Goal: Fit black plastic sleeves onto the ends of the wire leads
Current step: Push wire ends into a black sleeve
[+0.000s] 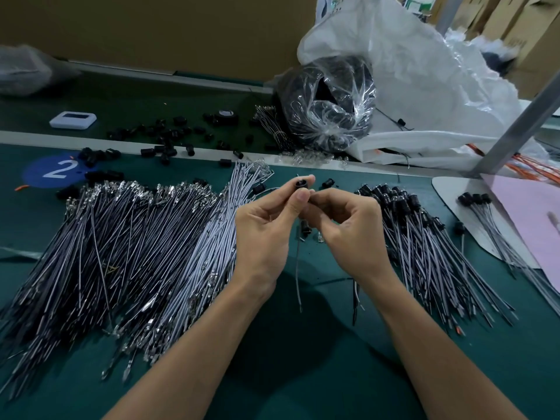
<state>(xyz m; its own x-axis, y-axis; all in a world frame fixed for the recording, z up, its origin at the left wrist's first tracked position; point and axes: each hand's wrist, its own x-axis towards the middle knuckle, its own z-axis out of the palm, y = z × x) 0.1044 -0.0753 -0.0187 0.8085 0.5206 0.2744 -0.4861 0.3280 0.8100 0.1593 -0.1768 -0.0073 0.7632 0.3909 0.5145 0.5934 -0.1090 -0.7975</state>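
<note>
Pinching black sleeve (303, 184), left hand (266, 228) raised

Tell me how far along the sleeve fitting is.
Done: the sleeved leads piled on the right. In hand: the left hand pinches a black sleeve, and the right hand holds a wire lead to it. Left: the bigger pile of bare leads, so most remains.

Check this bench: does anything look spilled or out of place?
Yes. Loose black sleeves lie scattered across the far belt and its pale rail, not heaped, and an orange scrap lies alone at far left.
</note>
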